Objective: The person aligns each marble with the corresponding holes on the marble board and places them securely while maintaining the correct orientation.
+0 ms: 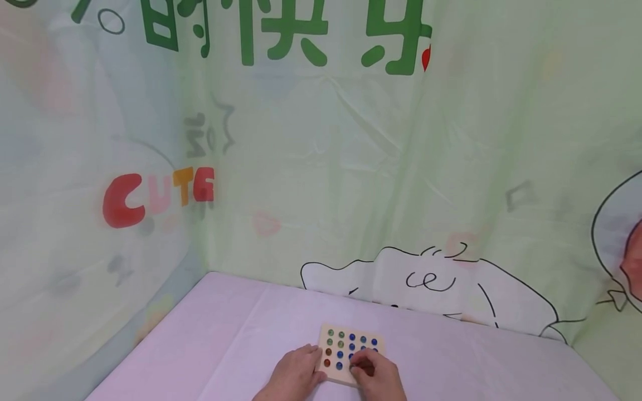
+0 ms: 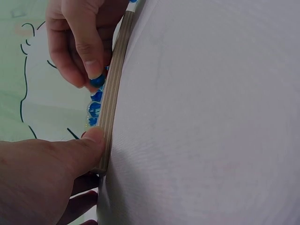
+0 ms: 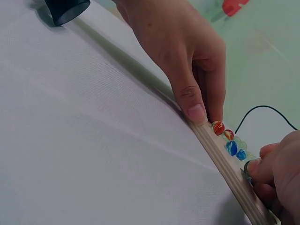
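A square wooden board (image 1: 343,381) with rows of glass marbles lies on the table in the head view. Green marbles (image 1: 330,332) fill its back left, blue ones (image 1: 352,337) the middle and right, and reddish ones (image 1: 327,362) the near left. My left hand (image 1: 296,372) holds the board's near left corner, the thumb against the near edge and the fingers along the left side. With thumb and fingers, my right hand (image 1: 379,377) pinches a dark blue marble (image 2: 97,81) at the near row. That hand covers the board's near right part.
The board rests on a pale cloth-covered table (image 1: 241,328). Printed curtains (image 1: 311,167) rise behind it and at the left. A dark cylindrical thing (image 3: 70,10) shows at the top left of the right wrist view.
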### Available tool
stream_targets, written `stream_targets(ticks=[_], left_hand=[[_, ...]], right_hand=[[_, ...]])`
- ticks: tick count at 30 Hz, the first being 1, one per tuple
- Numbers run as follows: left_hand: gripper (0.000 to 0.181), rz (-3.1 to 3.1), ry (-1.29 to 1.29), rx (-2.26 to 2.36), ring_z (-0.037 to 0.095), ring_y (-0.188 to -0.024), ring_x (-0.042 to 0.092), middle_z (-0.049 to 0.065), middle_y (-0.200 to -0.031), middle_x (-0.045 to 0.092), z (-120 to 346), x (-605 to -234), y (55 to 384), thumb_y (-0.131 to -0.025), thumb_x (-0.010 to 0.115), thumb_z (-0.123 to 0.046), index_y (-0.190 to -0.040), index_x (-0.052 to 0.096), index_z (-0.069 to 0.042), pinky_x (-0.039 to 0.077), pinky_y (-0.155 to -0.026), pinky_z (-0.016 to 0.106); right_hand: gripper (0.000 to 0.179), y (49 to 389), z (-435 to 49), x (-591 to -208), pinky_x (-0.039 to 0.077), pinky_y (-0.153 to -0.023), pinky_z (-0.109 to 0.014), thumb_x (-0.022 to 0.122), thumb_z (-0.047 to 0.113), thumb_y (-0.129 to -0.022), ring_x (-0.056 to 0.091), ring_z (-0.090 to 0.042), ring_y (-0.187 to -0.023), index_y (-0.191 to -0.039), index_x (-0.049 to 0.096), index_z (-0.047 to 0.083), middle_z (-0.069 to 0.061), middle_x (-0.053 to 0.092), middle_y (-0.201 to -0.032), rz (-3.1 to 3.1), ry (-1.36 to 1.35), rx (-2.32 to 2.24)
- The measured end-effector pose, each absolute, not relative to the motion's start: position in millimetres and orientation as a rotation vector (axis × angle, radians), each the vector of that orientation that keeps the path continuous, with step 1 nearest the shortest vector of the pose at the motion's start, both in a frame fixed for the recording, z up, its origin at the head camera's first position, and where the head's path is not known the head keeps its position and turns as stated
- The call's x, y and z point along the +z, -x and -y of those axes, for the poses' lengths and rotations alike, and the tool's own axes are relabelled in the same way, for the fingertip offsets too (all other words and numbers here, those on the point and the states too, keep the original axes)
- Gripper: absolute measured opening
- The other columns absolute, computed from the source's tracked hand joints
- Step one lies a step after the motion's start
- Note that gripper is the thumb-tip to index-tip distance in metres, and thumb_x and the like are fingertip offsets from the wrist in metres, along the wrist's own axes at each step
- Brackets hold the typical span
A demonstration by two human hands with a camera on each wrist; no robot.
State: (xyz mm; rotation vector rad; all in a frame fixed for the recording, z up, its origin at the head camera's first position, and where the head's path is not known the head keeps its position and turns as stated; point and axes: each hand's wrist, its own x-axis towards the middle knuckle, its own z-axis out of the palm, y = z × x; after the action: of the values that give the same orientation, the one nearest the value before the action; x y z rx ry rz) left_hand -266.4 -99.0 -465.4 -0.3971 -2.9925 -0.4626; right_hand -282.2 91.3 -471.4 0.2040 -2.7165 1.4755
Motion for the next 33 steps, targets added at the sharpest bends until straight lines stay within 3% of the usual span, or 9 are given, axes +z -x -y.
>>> stream_targets(ticks=[14, 33], left_hand=[[0.051, 2.978, 0.406, -0.473, 0.021, -0.119, 0.064, 0.005, -0.123, 0.070, 101, -466, 266, -0.087, 0.073, -0.039, -0.127, 0.065, -0.009, 0.056, -0.098, 0.038], [0.051, 3.010, 0.399, -0.493, 0.020, -0.119, 0.064, 0.005, -0.124, 0.069, 99, -465, 266, -0.088, 0.072, -0.041, -0.128, 0.064, -0.010, 0.056, -0.098, 0.037]], right_hand=[[0.021, 281, -85, -474, 0.051, -0.062, -0.023, 0.070, -0.009, -0.083, 0.056, -0.013, -0.076, -0.097, 0.067, 0.007, -0.002, 0.067, -0.087, 2.728, -0.305, 1.366], [0.023, 276, -96, -478, 0.054, -0.069, -0.023, 0.070, -0.004, -0.085, 0.060, -0.013, -0.084, -0.103, 0.065, 0.008, 0.000, 0.067, -0.096, 2.743, -0.337, 1.360]])
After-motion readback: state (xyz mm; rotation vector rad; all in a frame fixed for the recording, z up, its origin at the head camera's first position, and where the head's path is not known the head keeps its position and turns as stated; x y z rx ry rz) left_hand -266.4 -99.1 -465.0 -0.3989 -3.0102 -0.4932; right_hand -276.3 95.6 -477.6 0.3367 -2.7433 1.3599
